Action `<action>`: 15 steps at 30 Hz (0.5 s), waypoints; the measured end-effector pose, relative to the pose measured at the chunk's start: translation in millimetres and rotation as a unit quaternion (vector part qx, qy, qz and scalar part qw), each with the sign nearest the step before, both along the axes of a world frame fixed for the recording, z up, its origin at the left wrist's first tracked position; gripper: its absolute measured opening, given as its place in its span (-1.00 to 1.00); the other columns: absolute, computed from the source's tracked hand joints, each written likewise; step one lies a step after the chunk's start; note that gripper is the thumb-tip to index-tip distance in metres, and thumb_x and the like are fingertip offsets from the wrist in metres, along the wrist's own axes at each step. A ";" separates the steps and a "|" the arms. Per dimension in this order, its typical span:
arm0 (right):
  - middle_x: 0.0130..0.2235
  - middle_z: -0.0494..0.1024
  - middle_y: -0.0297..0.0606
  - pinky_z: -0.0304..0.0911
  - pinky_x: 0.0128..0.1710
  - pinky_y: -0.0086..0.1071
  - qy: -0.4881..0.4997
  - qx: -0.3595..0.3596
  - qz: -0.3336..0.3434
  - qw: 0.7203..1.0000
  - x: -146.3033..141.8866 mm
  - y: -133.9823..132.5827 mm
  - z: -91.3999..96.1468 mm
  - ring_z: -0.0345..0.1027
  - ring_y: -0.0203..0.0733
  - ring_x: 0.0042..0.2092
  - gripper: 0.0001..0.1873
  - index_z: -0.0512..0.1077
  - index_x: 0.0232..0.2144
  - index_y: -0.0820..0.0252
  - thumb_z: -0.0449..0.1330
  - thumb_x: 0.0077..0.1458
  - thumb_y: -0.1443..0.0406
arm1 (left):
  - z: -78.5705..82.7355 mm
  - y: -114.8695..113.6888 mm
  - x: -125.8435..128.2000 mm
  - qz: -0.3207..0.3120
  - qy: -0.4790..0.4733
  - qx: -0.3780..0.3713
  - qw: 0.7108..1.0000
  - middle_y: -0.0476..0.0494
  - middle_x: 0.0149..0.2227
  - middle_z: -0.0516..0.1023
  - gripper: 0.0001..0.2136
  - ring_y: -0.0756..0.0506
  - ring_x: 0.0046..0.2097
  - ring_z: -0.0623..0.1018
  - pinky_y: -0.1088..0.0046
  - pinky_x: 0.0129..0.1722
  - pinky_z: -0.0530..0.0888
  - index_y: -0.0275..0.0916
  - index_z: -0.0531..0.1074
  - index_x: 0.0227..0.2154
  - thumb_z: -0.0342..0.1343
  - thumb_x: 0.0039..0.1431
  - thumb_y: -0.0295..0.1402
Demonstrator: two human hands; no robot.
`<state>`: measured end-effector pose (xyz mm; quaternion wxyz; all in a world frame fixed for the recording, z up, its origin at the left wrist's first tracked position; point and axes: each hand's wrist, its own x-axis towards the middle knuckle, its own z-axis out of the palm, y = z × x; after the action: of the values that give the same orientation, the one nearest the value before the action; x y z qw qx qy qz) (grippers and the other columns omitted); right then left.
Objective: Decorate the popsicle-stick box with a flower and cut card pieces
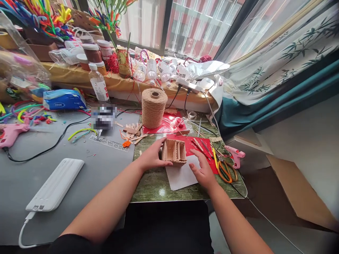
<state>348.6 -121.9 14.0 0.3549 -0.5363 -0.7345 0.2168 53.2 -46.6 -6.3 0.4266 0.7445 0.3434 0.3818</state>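
Observation:
A small wooden box [174,163] made of craft sticks, with dividers inside, is near the middle of the green wood-patterned table mat [150,183]. My left hand [153,155] grips its left side, thumb along the front and fingers behind. To the right of the box, my right hand [203,169] is held apart from it, fingers spread and nothing in them. A white sheet of paper [182,178] lies partly under the box and reaches toward my right hand. Just beyond that hand are orange-handled scissors [226,172] and a yellow pen-like stick [214,157].
Behind the box stands a big twine spool [154,109], with loose craft sticks [132,132] to its left. Pink glue guns lie at the right [235,155] and far left [13,134]. A white power bank [55,185] and a plastic bottle [98,84] are on the left.

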 end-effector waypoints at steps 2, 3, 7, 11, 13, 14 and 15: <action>0.22 0.46 -0.08 0.14 0.32 0.19 -0.033 0.000 -0.002 0.999 12.4 -11.5 -13.8 0.25 0.17 0.31 -0.50 0.38 0.23 -0.03 0.18 0.31 0.03 | 1.0 0.8 2.5 0.006 -0.016 -0.003 1.000 -0.41 0.42 0.19 0.10 -0.46 0.39 0.29 -0.16 0.34 0.31 -0.08 0.07 0.43 0.53 -0.16 -0.10; 0.18 0.49 -0.08 0.16 0.31 0.18 -0.054 0.002 0.005 0.999 16.5 -16.2 -18.5 0.28 0.16 0.28 -0.55 0.43 0.19 -0.03 0.18 0.31 0.05 | 1.6 1.5 3.5 0.010 -0.024 -0.007 1.000 -0.40 0.40 0.22 0.08 -0.46 0.38 0.31 -0.15 0.33 0.32 -0.09 0.10 0.42 0.53 -0.16 -0.11; 0.14 0.53 -0.08 0.10 0.30 0.23 -0.154 0.002 0.048 0.987 20.4 -29.0 -25.2 0.34 0.16 0.22 -0.66 0.51 0.07 0.00 0.19 0.30 0.10 | 2.3 5.1 5.8 0.032 -0.086 -0.042 0.995 -0.38 0.38 0.26 -0.02 -0.41 0.36 0.34 -0.08 0.33 0.34 -0.11 0.16 0.37 0.51 -0.10 -0.14; 0.19 0.49 -0.04 -0.02 0.34 0.28 -0.205 -0.002 0.048 0.978 11.4 -36.6 -22.2 0.30 0.19 0.25 -0.59 0.46 0.13 0.02 0.19 0.30 0.07 | -0.9 6.9 7.1 0.068 -0.144 -0.070 0.985 -0.37 0.35 0.31 -0.06 -0.39 0.36 0.34 -0.04 0.32 0.35 -0.13 0.16 0.36 0.48 -0.06 -0.10; 0.20 0.47 -0.03 -0.05 0.35 0.28 -0.218 -0.002 0.061 0.974 5.8 -39.5 -18.9 0.29 0.19 0.26 -0.54 0.43 0.17 0.01 0.19 0.30 0.04 | -2.4 6.9 7.1 0.100 -0.141 -0.068 0.983 -0.37 0.36 0.29 -0.03 -0.40 0.37 0.34 -0.04 0.31 0.36 -0.13 0.15 0.37 0.49 -0.08 -0.09; 0.20 0.47 -0.03 -0.06 0.36 0.27 -0.225 -0.002 0.069 0.972 3.2 -40.8 -17.1 0.28 0.19 0.26 -0.53 0.42 0.19 0.01 0.19 0.30 0.03 | -2.6 6.7 6.9 0.116 -0.136 -0.065 0.982 -0.37 0.37 0.28 -0.02 -0.40 0.37 0.34 -0.04 0.31 0.37 -0.12 0.14 0.37 0.49 -0.08 -0.09; 0.20 0.47 -0.02 -0.07 0.36 0.27 -0.233 -0.002 0.075 0.970 0.9 -41.9 -15.5 0.28 0.19 0.26 -0.52 0.41 0.20 0.01 0.19 0.30 0.03 | -2.4 6.6 6.7 0.130 -0.130 -0.059 0.981 -0.38 0.38 0.26 -0.01 -0.40 0.37 0.33 -0.04 0.30 0.38 -0.12 0.13 0.38 0.49 -0.09 -0.08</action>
<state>349.5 -163.8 -1.4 0.1556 -0.5162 -0.8346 0.1133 59.8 -40.1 -8.7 0.4577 0.6112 0.4004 0.5066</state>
